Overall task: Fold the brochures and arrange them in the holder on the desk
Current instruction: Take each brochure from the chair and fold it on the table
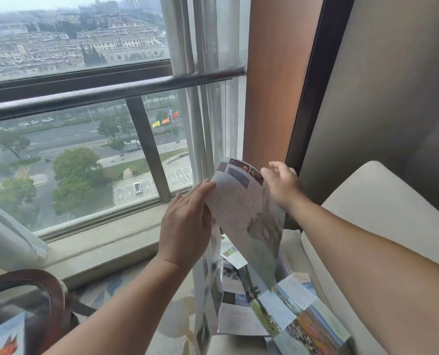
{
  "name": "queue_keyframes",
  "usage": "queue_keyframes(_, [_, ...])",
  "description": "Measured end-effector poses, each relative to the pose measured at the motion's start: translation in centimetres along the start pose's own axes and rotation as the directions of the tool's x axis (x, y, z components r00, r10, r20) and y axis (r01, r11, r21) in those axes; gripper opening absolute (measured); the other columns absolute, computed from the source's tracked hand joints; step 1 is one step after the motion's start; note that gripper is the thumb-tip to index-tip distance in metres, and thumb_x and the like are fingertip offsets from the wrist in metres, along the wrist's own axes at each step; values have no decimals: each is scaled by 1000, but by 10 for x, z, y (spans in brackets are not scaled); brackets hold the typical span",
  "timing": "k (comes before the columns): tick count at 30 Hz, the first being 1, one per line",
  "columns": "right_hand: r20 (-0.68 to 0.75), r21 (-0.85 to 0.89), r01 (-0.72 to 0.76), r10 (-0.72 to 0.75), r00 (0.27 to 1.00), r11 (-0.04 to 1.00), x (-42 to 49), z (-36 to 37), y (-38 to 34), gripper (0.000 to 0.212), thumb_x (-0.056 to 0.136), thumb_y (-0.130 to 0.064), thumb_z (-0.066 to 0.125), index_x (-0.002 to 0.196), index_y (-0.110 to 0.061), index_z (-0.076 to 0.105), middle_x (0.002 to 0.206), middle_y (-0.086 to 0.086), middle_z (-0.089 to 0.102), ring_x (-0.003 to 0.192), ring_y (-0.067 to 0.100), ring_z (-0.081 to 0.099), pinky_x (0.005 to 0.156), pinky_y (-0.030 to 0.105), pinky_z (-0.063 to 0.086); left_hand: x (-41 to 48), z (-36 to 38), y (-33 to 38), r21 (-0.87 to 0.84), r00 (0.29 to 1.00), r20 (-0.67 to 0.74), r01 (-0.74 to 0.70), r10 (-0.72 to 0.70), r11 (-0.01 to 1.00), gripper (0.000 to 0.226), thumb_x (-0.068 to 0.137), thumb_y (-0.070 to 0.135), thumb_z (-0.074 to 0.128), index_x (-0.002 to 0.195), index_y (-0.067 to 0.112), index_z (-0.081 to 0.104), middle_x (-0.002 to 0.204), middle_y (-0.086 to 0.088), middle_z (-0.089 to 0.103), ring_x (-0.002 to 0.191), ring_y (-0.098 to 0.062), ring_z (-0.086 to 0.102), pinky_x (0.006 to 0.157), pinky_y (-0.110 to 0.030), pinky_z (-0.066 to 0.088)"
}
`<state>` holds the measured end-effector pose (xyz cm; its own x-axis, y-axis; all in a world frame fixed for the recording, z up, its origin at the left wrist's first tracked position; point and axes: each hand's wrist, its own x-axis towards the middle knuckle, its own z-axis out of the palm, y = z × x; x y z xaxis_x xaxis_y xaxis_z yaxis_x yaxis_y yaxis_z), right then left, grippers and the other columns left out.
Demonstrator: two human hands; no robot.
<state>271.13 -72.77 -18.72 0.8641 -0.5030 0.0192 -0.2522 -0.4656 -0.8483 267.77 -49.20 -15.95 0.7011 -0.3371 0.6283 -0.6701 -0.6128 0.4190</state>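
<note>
A large unfolded brochure [241, 208], pale with text and small photos, is held up in the air between both hands. My left hand [185, 224] grips its left edge with fingers flat along the paper. At the brochure's top right corner, my right hand [282, 183] pinches the sheet. The lower panels hang down and blur. Beneath it, several more open brochures [290, 311] lie spread on a cream seat. No holder is visible.
A cream sofa [382, 201] fills the right side. A big window with a dark rail [110, 90] and sheer curtains [203, 119] faces me. At lower left stands a round wooden-rimmed glass table [52, 285] with a printed sheet [5, 336] on it. Patterned carpet [167, 303] lies below.
</note>
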Motion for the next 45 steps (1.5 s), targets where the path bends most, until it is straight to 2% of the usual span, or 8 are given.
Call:
queue_keyframes(5, [272,72,262,-272,923,962,-66,24,-7,108,64,-91,44,152,-35,20,158,-10,15,138,6,24,106,33,26,9,2,-10,60,997,-27,73,-71,996,33,91,6,46,115,2,67,102,-17,72,88,-34,69,75,-38,52])
queue_keyframes(10, [419,-272,472,-338,843,839,-107,66,4,113,77,-68,61,150,-40,-20,161,-9,-22,150,21,1,117,44,14,14,7,-16,67,986,-20,168,-167,984,35,91,-5,52,123,5,63,105,-19,71,95,-37,66,77,-43,48])
queue_keyframes(21, [135,-426,288,-255,958,858,-96,73,4,75,89,-4,39,156,-29,16,159,7,30,132,33,45,99,41,43,9,14,-20,123,993,-20,117,-116,985,36,84,-10,59,118,2,66,109,-15,72,93,-34,69,81,-45,51])
queue_keyframes(26, [62,-546,323,-347,936,773,-80,48,-4,62,93,-3,37,152,-20,31,155,13,35,139,28,39,109,43,34,3,18,-28,190,981,46,177,-189,966,39,87,-8,53,121,7,65,117,-10,69,107,-29,66,100,-50,42])
queue_keyframes(30, [38,-612,344,-408,912,712,-66,32,-9,50,99,-8,34,147,-22,40,156,12,35,142,28,34,114,48,24,-2,19,-26,175,982,86,149,-166,973,39,85,-7,50,118,3,67,117,-13,69,110,-30,66,94,-52,48])
queue_keyframes(36, [-1,-419,286,-316,949,862,-67,28,-12,51,98,-11,43,145,-30,41,150,5,45,124,32,54,91,44,52,0,22,-22,142,991,56,110,-119,984,42,81,-9,53,118,3,68,115,-13,70,107,-31,67,87,-48,52])
queue_keyframes(41, [28,0,186,-186,982,983,-67,29,-19,58,88,-9,44,143,-27,49,141,-5,54,123,17,53,99,28,45,-1,23,-25,155,997,44,51,-58,987,43,78,-11,57,116,5,68,115,-14,69,110,-31,65,85,-45,53])
queue_keyframes(45, [189,374,-16,-60,980,927,-66,23,-26,67,75,-29,41,142,-28,48,130,-18,60,112,-2,56,97,21,47,-2,23,-29,151,996,52,67,-75,986,45,76,-13,62,118,1,66,118,-19,67,111,-35,64,87,-51,53])
